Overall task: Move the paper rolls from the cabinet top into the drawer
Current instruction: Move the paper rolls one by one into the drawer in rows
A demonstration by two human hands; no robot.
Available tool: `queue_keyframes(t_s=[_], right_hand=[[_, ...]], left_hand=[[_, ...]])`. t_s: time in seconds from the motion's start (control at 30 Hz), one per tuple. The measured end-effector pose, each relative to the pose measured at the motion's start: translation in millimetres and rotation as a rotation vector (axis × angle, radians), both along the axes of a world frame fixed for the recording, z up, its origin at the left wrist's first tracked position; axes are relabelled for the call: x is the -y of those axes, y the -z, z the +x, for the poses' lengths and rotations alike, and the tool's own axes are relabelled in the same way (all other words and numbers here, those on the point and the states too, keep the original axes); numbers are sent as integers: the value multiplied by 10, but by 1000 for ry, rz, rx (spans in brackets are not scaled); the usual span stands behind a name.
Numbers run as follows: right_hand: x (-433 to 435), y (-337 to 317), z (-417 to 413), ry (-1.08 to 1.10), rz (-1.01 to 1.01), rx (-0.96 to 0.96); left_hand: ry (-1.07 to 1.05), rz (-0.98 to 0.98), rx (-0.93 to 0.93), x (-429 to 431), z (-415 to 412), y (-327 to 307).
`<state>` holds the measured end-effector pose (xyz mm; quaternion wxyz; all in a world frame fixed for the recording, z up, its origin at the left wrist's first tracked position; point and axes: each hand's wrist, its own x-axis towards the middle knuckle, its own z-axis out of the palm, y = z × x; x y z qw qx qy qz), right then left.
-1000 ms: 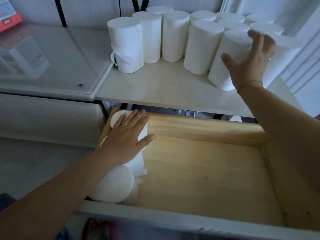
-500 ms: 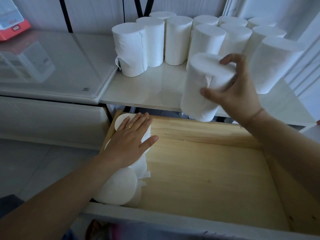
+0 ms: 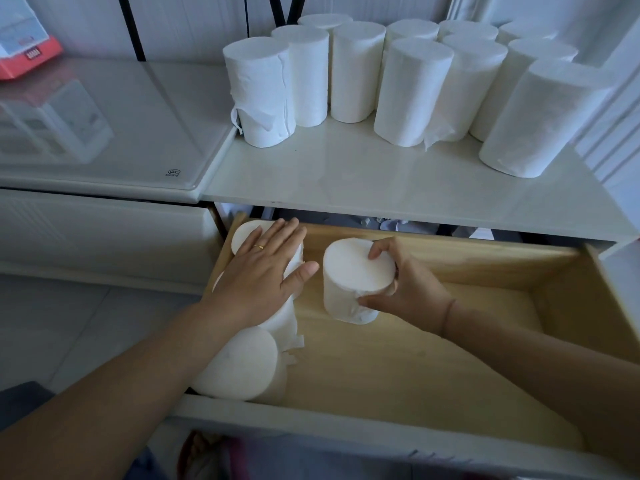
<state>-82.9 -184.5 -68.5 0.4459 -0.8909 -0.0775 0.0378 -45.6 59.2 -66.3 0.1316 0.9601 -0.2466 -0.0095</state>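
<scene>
Several white paper rolls (image 3: 412, 91) stand upright on the white cabinet top (image 3: 363, 178). Below it the wooden drawer (image 3: 415, 358) is pulled open. My right hand (image 3: 408, 285) grips one upright roll (image 3: 353, 278) inside the drawer, near its back left. My left hand (image 3: 263, 271) lies flat, fingers spread, on top of the rolls standing along the drawer's left wall (image 3: 239, 362), partly hiding them. A loose sheet end sticks out from those rolls.
A glossy white appliance lid (image 3: 104, 133) adjoins the cabinet top on the left, with a red and white box (image 3: 24, 46) at its far corner. The drawer's white front edge (image 3: 346, 431) runs across the bottom. White panelled walls close in at the right.
My right hand took a roll from the cabinet top, lifted it toward me and lowered it into the drawer beside the left row. My left hand stayed on the rolls in the drawer.
</scene>
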Motion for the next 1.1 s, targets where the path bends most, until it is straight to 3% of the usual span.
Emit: queue_keyframes(t_s=[0.17, 0.27, 0.37, 0.43, 0.6, 0.77, 0.83, 0.9, 0.93, 1.03, 1.1], right_hand=[[98, -31, -44, -36, -42, -29], [136, -18, -55, 119, -35, -215], [73, -4, -34, 253, 258, -647], [-19, -23, 9, 299, 495, -794], [-313, -49, 181, 420, 730, -815], [-417, -106, 260, 416, 650, -803], [-358, -185, 244, 330, 302, -711], [-249, -303, 261, 268, -79, -406], [-191, -389, 290, 270, -171, -203], [-29, -742, 502, 347, -92, 247], [106, -954, 797, 382, -81, 426]], left_hand=[[1, 26, 7, 8, 2, -12], [6, 19, -6, 11, 8, -15], [52, 8, -15, 33, 9, -12], [75, 10, -15, 49, 4, -12], [71, 9, -5, 58, 1, -11], [77, 6, 6, 62, 10, -5], [76, -2, -4, 63, 12, -16], [84, -28, -18, 71, 7, -53], [97, -38, 9, 83, 6, -77], [128, -30, 177, 131, 28, -138], [99, 0, 209, 141, 79, -155]])
